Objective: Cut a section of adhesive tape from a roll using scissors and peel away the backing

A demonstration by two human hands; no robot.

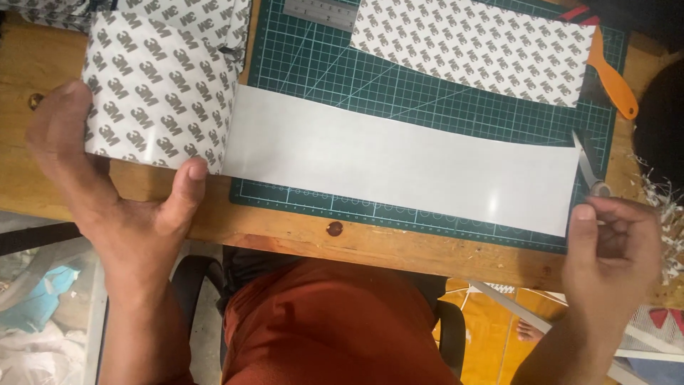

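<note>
Left hand: the left hand (121, 214) is closed on the roll of backed sheet (160, 85), thumb pressed at its lower edge just beside the cutting mat's left border.
Right hand: the right hand (613, 249) is pinched around a small blade (590, 171), tip touching the right end of the unrolled white strip (399, 160).
Key relation: the strip's long axis runs left to right between the two hands; its free end lies just up and left of the right hand, which is the nearer one, while the roll end lies at the left hand.
Materials: strip smooth, glossy, flat; roll curled, its backing printed with a repeating grey pattern.
Surroundings: gridded green cutting mat (427, 93) on a wooden worktop (43, 64); a second patterned sheet (470, 46), a metal ruler (320, 13) and an orange-handled tool (613, 82) lie at the far edge.
</note>
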